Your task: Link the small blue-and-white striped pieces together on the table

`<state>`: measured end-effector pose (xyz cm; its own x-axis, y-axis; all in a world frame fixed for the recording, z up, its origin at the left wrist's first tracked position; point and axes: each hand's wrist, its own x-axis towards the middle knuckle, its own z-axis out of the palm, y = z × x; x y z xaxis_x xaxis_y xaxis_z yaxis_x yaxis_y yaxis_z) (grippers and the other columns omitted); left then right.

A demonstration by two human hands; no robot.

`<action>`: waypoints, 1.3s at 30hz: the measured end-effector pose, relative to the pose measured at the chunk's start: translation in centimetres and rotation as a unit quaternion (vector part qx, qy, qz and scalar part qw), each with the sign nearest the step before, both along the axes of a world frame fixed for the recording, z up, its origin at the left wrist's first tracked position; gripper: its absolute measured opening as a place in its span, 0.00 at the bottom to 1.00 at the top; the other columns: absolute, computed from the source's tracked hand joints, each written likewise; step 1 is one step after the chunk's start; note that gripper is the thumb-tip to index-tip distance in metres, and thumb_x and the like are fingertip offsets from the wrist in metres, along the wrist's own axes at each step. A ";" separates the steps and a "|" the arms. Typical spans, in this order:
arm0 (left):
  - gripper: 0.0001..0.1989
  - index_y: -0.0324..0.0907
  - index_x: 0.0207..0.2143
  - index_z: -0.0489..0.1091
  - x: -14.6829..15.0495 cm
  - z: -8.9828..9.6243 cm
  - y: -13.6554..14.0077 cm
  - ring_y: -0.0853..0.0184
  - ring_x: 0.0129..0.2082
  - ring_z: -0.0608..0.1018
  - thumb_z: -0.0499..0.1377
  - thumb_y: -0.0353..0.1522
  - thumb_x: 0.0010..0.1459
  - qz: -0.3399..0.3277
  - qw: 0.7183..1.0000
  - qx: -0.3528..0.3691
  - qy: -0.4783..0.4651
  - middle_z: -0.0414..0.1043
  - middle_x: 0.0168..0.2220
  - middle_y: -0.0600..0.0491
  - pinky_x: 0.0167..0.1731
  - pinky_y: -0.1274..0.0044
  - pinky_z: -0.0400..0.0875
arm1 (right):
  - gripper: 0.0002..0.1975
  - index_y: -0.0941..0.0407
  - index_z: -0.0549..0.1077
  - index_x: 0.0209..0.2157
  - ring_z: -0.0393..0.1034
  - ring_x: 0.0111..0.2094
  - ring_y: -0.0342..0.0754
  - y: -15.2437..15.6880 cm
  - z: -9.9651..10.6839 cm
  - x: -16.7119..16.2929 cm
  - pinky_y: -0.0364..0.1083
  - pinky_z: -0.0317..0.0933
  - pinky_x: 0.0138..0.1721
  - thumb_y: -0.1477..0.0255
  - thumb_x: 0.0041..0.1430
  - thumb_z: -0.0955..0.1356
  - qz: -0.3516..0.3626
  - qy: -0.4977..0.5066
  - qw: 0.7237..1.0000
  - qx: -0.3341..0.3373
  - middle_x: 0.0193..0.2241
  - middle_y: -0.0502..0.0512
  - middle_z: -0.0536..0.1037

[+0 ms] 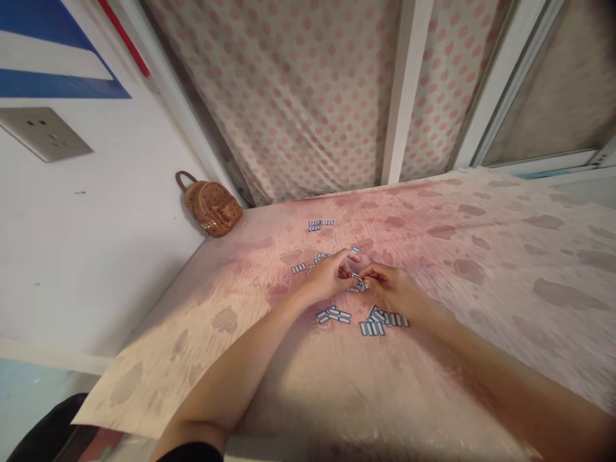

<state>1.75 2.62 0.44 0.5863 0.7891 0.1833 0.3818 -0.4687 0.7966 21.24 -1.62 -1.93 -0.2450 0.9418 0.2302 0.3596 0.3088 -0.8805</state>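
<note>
My left hand (332,274) and my right hand (395,287) meet above the middle of the table. The fingers of both are curled in a pinch around a small blue-and-white striped piece (359,281), which is partly hidden by them. Just in front of the hands lie two loose groups of similar striped pieces, one group (333,314) on the left and another group (373,328) below my right hand. Behind my left hand, more striped pieces (299,268) are partly covered by it. A single striped piece (355,249) shows past its fingertips.
At the back of the patterned tablecloth (462,269) lies a small cluster of striped pieces (315,225). A brown mini backpack (215,208) rests in the far left corner against the white wall (120,212). A dotted curtain (312,96) hangs behind the table.
</note>
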 end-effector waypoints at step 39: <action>0.11 0.37 0.34 0.81 2.0 1.6 -2.7 0.70 0.29 0.80 0.69 0.37 0.55 0.105 0.939 -0.236 -0.229 0.81 0.30 0.48 0.30 0.80 0.72 | 0.06 0.53 0.67 0.42 0.73 0.36 0.52 -1.8 1.7 -0.3 0.50 0.65 0.36 0.67 0.65 0.63 -0.176 0.029 0.973 0.146 0.35 0.56 0.76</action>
